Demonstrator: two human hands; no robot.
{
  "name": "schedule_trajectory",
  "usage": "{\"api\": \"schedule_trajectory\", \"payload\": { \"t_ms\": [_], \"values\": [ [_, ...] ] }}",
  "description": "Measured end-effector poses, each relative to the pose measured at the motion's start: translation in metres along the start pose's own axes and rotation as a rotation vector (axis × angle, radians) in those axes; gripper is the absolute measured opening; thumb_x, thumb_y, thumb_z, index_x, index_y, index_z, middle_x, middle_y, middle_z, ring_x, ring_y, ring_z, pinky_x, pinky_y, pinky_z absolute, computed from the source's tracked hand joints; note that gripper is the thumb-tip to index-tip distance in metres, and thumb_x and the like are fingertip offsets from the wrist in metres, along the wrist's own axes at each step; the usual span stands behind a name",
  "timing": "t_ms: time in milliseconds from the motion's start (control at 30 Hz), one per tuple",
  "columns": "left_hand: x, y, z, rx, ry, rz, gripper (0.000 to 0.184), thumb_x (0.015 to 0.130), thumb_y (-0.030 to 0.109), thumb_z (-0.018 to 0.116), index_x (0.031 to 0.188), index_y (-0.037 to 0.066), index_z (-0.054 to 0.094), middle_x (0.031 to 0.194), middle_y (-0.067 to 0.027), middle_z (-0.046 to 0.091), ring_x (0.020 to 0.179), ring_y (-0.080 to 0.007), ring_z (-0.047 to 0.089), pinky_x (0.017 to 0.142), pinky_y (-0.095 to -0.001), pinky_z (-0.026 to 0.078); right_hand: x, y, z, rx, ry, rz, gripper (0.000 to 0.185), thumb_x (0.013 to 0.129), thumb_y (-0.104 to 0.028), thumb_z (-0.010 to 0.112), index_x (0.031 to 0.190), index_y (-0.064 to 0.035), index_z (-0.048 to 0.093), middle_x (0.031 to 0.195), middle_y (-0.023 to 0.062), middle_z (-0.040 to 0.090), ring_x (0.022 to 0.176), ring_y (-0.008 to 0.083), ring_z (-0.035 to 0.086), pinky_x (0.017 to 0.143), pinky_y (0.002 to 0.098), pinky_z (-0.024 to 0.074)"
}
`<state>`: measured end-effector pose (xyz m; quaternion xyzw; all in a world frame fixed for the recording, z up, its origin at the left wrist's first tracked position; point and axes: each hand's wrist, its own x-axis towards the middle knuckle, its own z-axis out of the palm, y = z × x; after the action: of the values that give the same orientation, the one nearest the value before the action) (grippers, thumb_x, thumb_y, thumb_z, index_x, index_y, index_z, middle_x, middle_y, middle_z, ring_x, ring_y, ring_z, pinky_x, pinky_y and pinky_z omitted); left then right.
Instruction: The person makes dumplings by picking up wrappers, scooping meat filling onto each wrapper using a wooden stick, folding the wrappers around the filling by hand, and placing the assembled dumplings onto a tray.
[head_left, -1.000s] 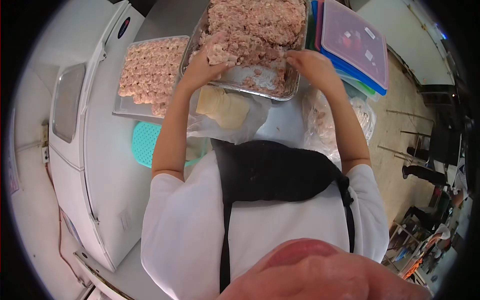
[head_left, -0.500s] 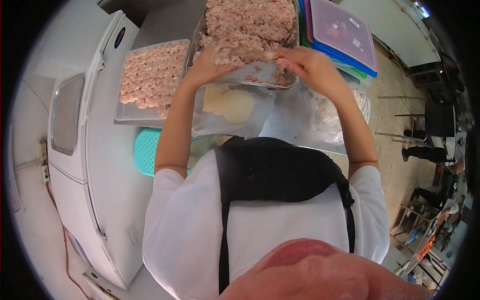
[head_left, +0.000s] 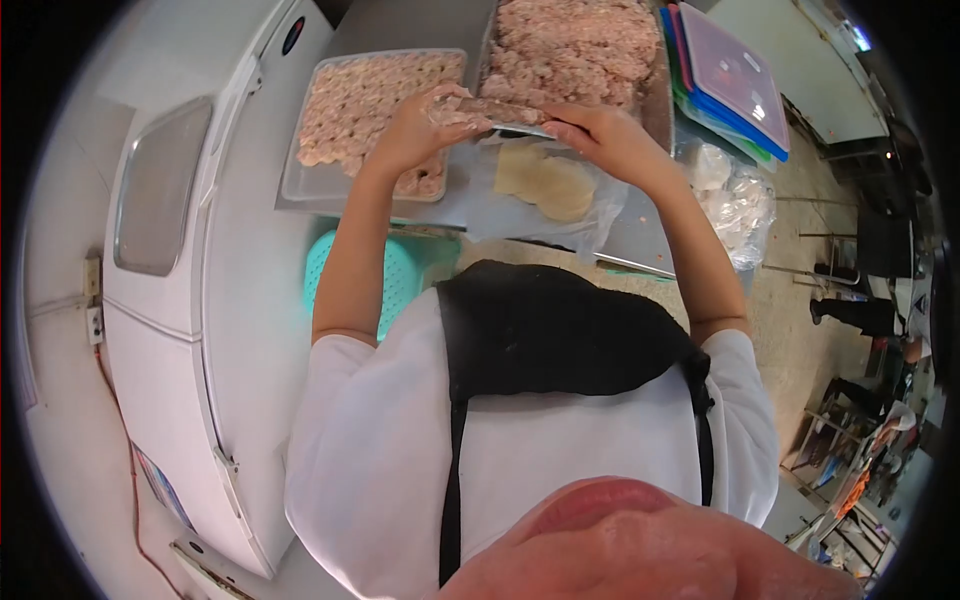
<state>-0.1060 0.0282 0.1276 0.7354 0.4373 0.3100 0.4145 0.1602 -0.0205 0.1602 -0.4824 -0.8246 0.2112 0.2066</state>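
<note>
Between my two hands, in front of the big metal tray [head_left: 655,105] of ground meat [head_left: 570,50], is a flat tool smeared with meat [head_left: 500,112]. My left hand [head_left: 425,128] has some meat on its fingers and is closed round the tool's left end. The fingers of my right hand [head_left: 597,138] pinch the right end. Left of them lies a shallow plastic tray [head_left: 318,178] with rows of small meat portions [head_left: 372,105]. Pale flat rounds of dough or wrappers [head_left: 545,182] lie on clear plastic just below my hands.
Coloured lids [head_left: 735,75] are stacked at the right, near a clear plastic bag [head_left: 738,215]. A turquoise basket [head_left: 345,270] is below the table's left edge. A white freezer [head_left: 270,250] stands at the left. A person's dark-clothed legs [head_left: 860,315] show far right.
The view has shifted, so the trays and rounds appear farther right. My hands have come away from the meat in the metal tray towards its near left edge, with the smeared tool between them.
</note>
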Motion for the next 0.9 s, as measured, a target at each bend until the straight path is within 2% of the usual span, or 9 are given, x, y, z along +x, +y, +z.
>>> {"api": "schedule_trajectory", "payload": {
  "t_ms": [67, 133, 167, 267, 367, 467, 567, 800, 900],
  "values": [
    [-0.016, -0.037, -0.022, -0.156, 0.037, -0.080, 0.056, 0.067, 0.034, 0.082, 0.109, 0.003, 0.061, 0.090, -0.0097, 0.066, 0.084, -0.0157, 0.060, 0.074, -0.0281, 0.048, 0.002, -0.006, 0.009, 0.117, -0.013, 0.054, 0.033, 0.092, -0.024, 0.057, 0.116, -0.0022, 0.061, 0.103, 0.0171, 0.066, 0.091, 0.0264, 0.064, 0.080, 0.0323, 0.0479],
    [-0.036, -0.053, -0.057, 0.015, 0.094, -0.047, 0.057, 0.068, 0.033, 0.081, 0.110, 0.002, 0.060, 0.089, -0.0097, 0.065, 0.082, -0.0155, 0.060, 0.072, -0.0282, 0.048, -0.004, 0.000, 0.026, 0.254, 0.061, 0.046, 0.034, 0.092, -0.024, 0.058, 0.116, -0.0003, 0.061, 0.097, 0.0154, 0.068, 0.089, 0.0236, 0.064, 0.079, 0.0312, 0.0477],
    [-0.047, -0.063, -0.076, 0.101, 0.121, -0.028, 0.057, 0.068, 0.033, 0.081, 0.111, 0.001, 0.060, 0.088, -0.0097, 0.064, 0.081, -0.0153, 0.060, 0.071, -0.0283, 0.048, -0.009, 0.004, 0.036, 0.274, 0.091, 0.074, 0.034, 0.092, -0.023, 0.058, 0.115, 0.0022, 0.060, 0.087, 0.0083, 0.067, 0.082, 0.0171, 0.061, 0.074, 0.0286, 0.0477],
    [-0.068, -0.153, -0.125, 0.142, 0.239, -0.166, 0.053, 0.069, 0.030, 0.078, 0.110, 0.000, 0.060, 0.088, -0.0130, 0.063, 0.081, -0.0219, 0.061, 0.073, -0.0337, 0.049, -0.029, 0.011, 0.055, 0.402, 0.127, 0.272, 0.034, 0.092, -0.025, 0.060, 0.116, -0.0013, 0.061, 0.081, 0.0034, 0.064, 0.069, 0.0090, 0.056, 0.062, 0.0237, 0.0448],
    [-0.090, -0.188, -0.137, 0.661, 0.249, -0.077, 0.050, 0.071, 0.029, 0.074, 0.110, 0.000, 0.059, 0.090, -0.0175, 0.062, 0.081, -0.0325, 0.061, 0.077, -0.0405, 0.049, -0.049, 0.010, 0.062, 0.614, 0.161, 0.536, 0.032, 0.092, -0.024, 0.060, 0.117, -0.0040, 0.063, 0.072, -0.0029, 0.056, 0.056, 0.0025, 0.044, 0.049, 0.0189, 0.0355],
    [-0.092, -0.196, -0.124, 0.747, 0.303, -0.004, 0.055, 0.072, 0.029, 0.072, 0.116, 0.002, 0.054, 0.099, -0.0229, 0.062, 0.089, -0.0397, 0.060, 0.079, -0.0456, 0.048, -0.062, 0.012, 0.074, 0.681, 0.282, 0.569, 0.032, 0.094, -0.026, 0.056, 0.119, -0.0074, 0.063, 0.066, -0.0062, 0.048, 0.049, 0.0013, 0.035, 0.044, 0.0171, 0.0244],
    [-0.091, -0.173, -0.107, 0.671, 0.260, -0.325, 0.066, 0.073, 0.029, 0.072, 0.127, 0.004, 0.045, 0.107, -0.0247, 0.061, 0.094, -0.0396, 0.060, 0.081, -0.0467, 0.048, -0.068, 0.002, 0.069, 0.664, 0.321, 0.590, 0.033, 0.096, -0.030, 0.053, 0.118, -0.0072, 0.063, 0.063, -0.0074, 0.042, 0.050, 0.0015, 0.034, 0.044, 0.0174, 0.0243],
    [-0.075, -0.179, -0.084, 0.640, 0.207, -0.295, 0.074, 0.075, 0.018, 0.068, 0.139, 0.004, 0.033, 0.117, -0.0259, 0.057, 0.101, -0.0397, 0.058, 0.085, -0.0457, 0.047, -0.067, 0.008, 0.042, 0.596, 0.303, 0.635, 0.034, 0.096, -0.036, 0.050, 0.109, -0.0080, 0.065, 0.060, -0.0089, 0.034, 0.049, 0.0010, 0.031, 0.044, 0.0182, 0.0205],
    [-0.065, -0.189, -0.077, 0.666, 0.214, -0.246, 0.072, 0.076, 0.013, 0.065, 0.139, 0.002, 0.032, 0.125, -0.0257, 0.052, 0.110, -0.0396, 0.053, 0.090, -0.0446, 0.044, -0.061, 0.027, 0.030, 0.537, 0.283, 0.593, 0.036, 0.096, -0.038, 0.050, 0.100, -0.0060, 0.066, 0.059, -0.0047, 0.039, 0.051, 0.0042, 0.036, 0.046, 0.0204, 0.0280]
  ]
}}
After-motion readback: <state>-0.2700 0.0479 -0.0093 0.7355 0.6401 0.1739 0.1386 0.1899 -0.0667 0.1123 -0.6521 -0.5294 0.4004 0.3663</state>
